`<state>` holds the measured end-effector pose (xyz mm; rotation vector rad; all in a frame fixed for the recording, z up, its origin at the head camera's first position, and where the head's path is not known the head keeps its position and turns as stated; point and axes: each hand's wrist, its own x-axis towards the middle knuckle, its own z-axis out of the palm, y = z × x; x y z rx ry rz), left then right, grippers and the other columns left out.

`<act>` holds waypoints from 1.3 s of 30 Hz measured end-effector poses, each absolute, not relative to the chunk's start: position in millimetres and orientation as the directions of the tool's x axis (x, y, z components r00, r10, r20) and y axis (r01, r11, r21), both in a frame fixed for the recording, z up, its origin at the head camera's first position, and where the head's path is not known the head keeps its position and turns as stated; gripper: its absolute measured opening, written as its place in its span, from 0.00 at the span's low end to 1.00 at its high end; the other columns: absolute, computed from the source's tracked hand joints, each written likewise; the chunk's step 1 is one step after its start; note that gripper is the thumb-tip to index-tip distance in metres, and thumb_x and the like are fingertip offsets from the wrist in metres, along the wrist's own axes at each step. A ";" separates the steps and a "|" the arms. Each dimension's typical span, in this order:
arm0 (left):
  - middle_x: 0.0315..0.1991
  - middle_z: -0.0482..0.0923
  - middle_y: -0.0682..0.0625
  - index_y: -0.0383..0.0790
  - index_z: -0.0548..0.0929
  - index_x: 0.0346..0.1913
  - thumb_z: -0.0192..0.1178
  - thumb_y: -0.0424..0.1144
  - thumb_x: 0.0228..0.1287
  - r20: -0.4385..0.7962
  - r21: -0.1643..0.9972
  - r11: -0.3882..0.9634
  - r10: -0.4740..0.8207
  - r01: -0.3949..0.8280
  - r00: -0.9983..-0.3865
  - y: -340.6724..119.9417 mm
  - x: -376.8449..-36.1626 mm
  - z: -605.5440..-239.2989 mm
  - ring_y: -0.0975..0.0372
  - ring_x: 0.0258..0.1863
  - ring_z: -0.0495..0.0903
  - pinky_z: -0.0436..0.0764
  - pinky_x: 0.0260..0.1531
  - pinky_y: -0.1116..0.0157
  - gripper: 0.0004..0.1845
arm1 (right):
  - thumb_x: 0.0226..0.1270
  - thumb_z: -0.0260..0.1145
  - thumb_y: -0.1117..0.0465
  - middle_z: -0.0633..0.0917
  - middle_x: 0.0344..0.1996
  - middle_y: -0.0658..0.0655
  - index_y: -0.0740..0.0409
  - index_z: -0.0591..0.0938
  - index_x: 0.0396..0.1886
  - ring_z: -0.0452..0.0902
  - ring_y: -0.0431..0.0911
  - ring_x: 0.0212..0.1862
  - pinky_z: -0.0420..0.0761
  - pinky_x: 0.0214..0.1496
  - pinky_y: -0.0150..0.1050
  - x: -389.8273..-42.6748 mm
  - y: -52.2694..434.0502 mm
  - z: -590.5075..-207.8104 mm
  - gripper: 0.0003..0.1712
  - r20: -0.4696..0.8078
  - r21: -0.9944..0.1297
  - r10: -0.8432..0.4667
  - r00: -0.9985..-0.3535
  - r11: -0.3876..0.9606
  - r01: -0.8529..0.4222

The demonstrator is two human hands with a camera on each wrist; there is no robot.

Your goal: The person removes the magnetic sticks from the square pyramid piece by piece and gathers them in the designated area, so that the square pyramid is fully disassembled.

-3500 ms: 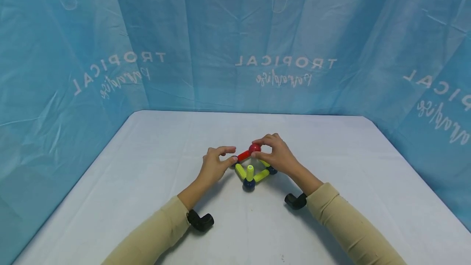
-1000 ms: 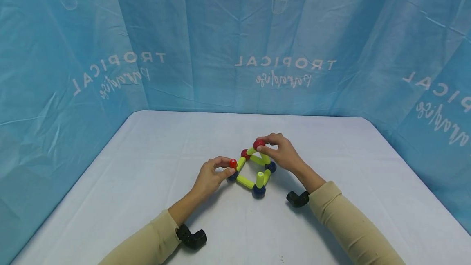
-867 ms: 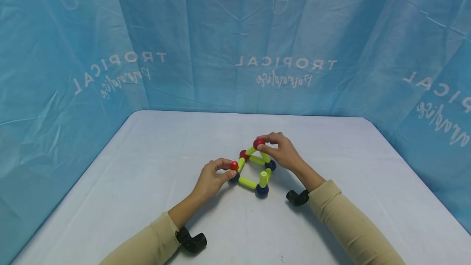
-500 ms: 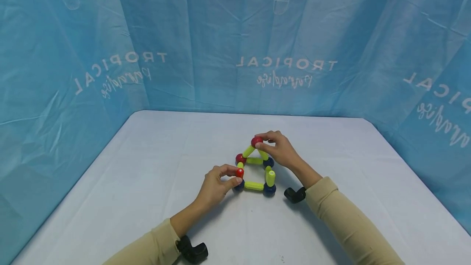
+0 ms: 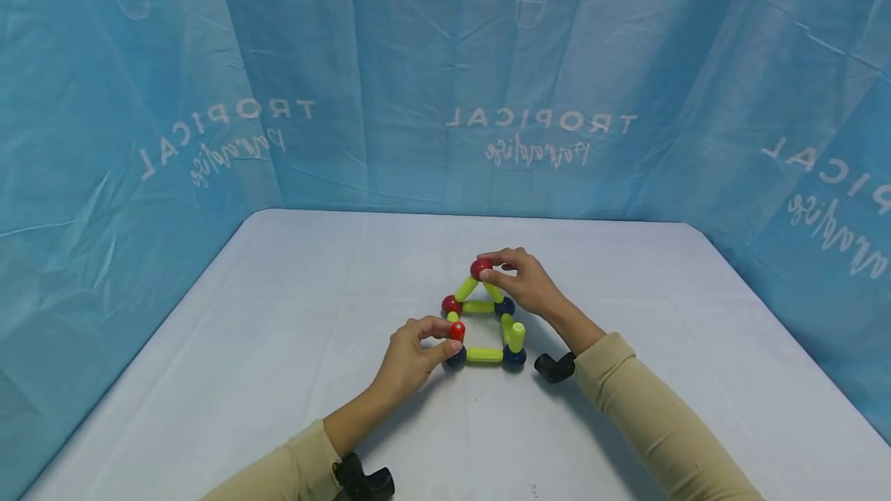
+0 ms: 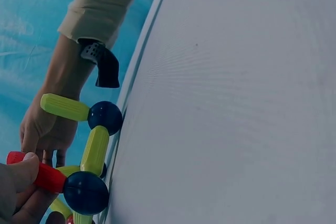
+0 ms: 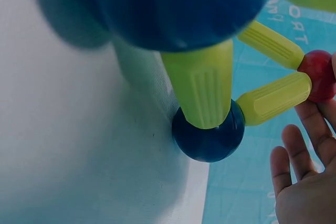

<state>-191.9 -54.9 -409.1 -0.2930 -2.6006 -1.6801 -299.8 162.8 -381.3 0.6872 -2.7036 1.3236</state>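
Head view shows a small frame of rods and balls (image 5: 485, 323) standing on the white bench (image 5: 278, 346), near its middle. The left hand (image 5: 411, 354) sits at about 8 o'clock from the frame, its grip pinching the short red rod (image 5: 456, 331) that rises from the near-left blue ball (image 5: 455, 358); the left wrist view shows that red rod (image 6: 44, 174) held between thumb and finger, joined to a blue ball (image 6: 85, 192). This hold probably steadies the upright so it does not tip off its ball. The right hand (image 5: 525, 288) reaches in from 3 o'clock, its grip pinching the red ball (image 5: 481, 268) at the frame's top, at 12 o'clock, where two yellow-green rods (image 5: 465, 288) meet; holding the peak likely keeps those slanted rods from falling away. A yellow-green rod (image 5: 484, 355) lies along the near edge between two blue balls, and another stands loose-ended at the near-right corner (image 5: 516, 337). Right wrist view looks up close at a blue ball (image 7: 209, 129) resting on the bench. No container appears anywhere; a blue printed curtain (image 5: 209, 99) surrounds the bench.
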 end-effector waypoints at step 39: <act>0.47 0.83 0.53 0.50 0.84 0.50 0.66 0.46 0.57 0.072 0.776 0.596 0.237 0.204 -0.969 -42.0 -283.2 -396.8 0.59 0.52 0.66 0.60 0.54 0.52 0.17 | 0.61 0.66 0.46 0.83 0.51 0.51 0.49 0.80 0.54 0.68 0.49 0.57 0.70 0.61 0.53 -295.5 161.1 -378.9 0.24 0.213 -0.735 -0.332 -0.919 0.566 -0.374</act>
